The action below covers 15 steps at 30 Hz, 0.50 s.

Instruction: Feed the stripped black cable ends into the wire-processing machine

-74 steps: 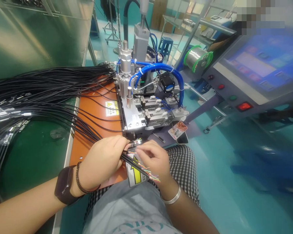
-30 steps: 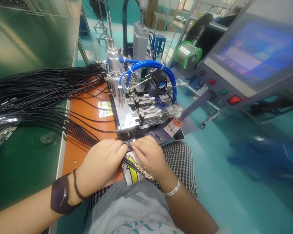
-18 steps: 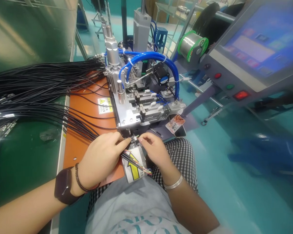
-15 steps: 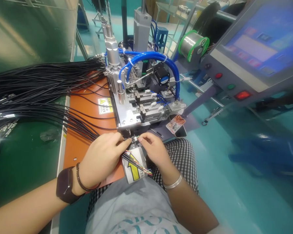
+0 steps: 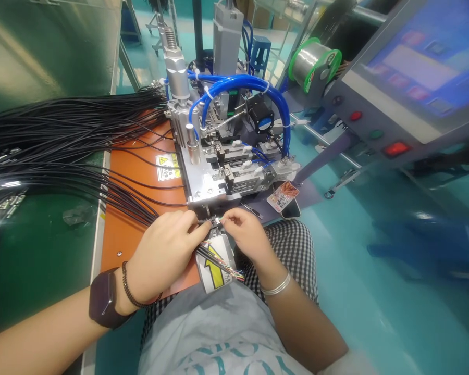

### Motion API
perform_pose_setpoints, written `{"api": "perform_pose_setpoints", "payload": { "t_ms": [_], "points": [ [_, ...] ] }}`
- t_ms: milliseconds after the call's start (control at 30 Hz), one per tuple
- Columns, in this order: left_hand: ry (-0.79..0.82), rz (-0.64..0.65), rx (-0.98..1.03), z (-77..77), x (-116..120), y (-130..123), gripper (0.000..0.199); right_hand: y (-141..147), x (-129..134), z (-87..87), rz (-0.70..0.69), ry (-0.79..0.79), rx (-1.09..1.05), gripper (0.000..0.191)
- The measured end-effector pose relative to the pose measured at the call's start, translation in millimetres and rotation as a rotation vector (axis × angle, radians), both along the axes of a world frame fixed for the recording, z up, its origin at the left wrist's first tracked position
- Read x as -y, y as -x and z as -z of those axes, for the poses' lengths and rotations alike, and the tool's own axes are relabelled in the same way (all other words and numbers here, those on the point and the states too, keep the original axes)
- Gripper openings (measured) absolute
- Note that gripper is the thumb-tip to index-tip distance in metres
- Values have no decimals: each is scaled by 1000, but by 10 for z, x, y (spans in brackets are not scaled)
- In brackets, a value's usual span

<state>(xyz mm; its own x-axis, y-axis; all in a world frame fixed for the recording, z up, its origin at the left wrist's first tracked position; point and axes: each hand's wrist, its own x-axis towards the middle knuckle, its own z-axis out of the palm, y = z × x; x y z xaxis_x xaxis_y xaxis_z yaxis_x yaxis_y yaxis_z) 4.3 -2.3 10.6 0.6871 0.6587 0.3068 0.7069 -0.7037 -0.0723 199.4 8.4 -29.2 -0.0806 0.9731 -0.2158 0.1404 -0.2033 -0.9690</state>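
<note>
My left hand [image 5: 170, 245] is closed round a bundle of black cables [image 5: 209, 253], whose stripped coloured wire ends stick out below the palm. Its thumb and forefinger reach the small metal fixture [image 5: 214, 221] at the machine's front edge. On the other side of that fixture, my right hand [image 5: 245, 229] pinches thin wire ends between thumb and forefinger. Under the wire ends is a white plate with a yellow arrow [image 5: 214, 274]. The fingertips hide just how the wires sit in the fixture.
Behind my hands stands the machine [image 5: 205, 179] with blue air hoses [image 5: 254, 80]. More black cables [image 5: 70, 120] lie across the orange board [image 5: 140, 151] on the left. A phone [image 5: 291, 208], a solder spool [image 5: 315, 65] and a control panel [image 5: 406, 78] are to the right.
The view has shifted slightly. Both hands stay at the fixture in nearly the same pose, the left still round the cables and the right still pinching.
</note>
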Motion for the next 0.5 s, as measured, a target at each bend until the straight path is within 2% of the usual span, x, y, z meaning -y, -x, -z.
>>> {"api": "perform_pose_setpoints", "payload": {
  "t_ms": [167, 300, 500],
  "points": [
    [4, -8, -28, 34, 4, -1, 30, 10, 7, 38, 42, 12, -34, 12],
    [10, -12, -63, 50, -3, -15, 39, 17, 37, 37, 91, -18, -71, 15],
    [18, -46, -157, -21, 7, -84, 46, 37, -8, 55, 68, -46, -34, 11]
  ]
}}
